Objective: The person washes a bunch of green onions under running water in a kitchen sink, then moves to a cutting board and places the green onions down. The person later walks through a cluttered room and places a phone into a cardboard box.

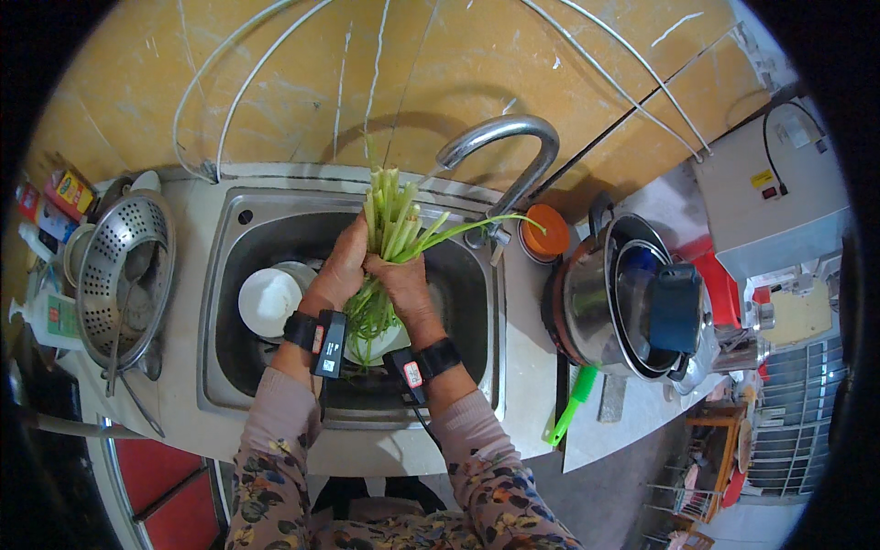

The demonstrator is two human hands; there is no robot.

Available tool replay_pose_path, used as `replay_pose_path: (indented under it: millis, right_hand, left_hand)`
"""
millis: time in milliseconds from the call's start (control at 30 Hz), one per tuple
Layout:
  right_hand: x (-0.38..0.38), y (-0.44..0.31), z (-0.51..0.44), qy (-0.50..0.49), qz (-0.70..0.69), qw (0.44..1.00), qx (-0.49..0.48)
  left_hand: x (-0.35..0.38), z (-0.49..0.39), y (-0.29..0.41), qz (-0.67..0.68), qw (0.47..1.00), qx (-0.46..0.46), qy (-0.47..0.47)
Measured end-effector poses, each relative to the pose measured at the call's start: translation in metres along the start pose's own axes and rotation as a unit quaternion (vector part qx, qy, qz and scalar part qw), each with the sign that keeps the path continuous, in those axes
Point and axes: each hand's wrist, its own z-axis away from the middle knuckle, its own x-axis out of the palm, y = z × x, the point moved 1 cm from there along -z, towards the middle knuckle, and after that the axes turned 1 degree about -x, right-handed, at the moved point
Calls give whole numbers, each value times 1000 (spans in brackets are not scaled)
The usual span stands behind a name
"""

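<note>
A bunch of leafy green stalks (393, 213) is held upright over the sink, its pale cut ends pointing towards the wall. My left hand (342, 265) grips it from the left and my right hand (405, 282) wraps round it from the right. One long stem sticks out to the right. The curved metal faucet (502, 130) has its spout just above the stalk ends, and a thin stream of water seems to run from it. Below, in the stainless steel sink (467, 309), white bowls (268, 302) lie at the left; another white dish sits partly hidden under the leaves.
At the left stand a metal colander (127, 275) with a ladle in it and several bottles. Right of the sink are an orange bowl (546, 230), stacked metal pots (591, 302) and a green-handled brush (574, 405). The tiled wall (426, 75) rises behind the faucet.
</note>
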Motion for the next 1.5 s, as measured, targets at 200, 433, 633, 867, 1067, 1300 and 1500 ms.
replay_pose_path:
  millis: [200, 433, 633, 867, 1067, 1300, 1500]
  right_hand:
    - [-1, 7, -2, 61, 83, 993, -55]
    - [0, 4, -9, 80, 96, 989, -75]
    - [7, -10, -16, 47, 22, 996, -73]
    - [15, -11, -15, 47, -23, 998, -26]
    - [10, -2, -21, 30, -42, 998, -19]
    - [7, 5, -25, 19, -67, 997, 14]
    - [12, -6, -22, 31, -9, 999, -21]
  left_hand:
    - [3, -3, -2, -21, 999, -35, -17]
    - [9, 4, -5, 18, 999, 27, 30]
    - [2, 19, -13, -93, 987, 133, -12]
    - [8, 22, -13, -71, 985, 158, -6]
    - [6, 17, -10, -53, 995, 72, -33]
    - [9, 16, -13, -71, 995, 74, 13]
    - [22, 25, 14, -118, 991, 55, 9]
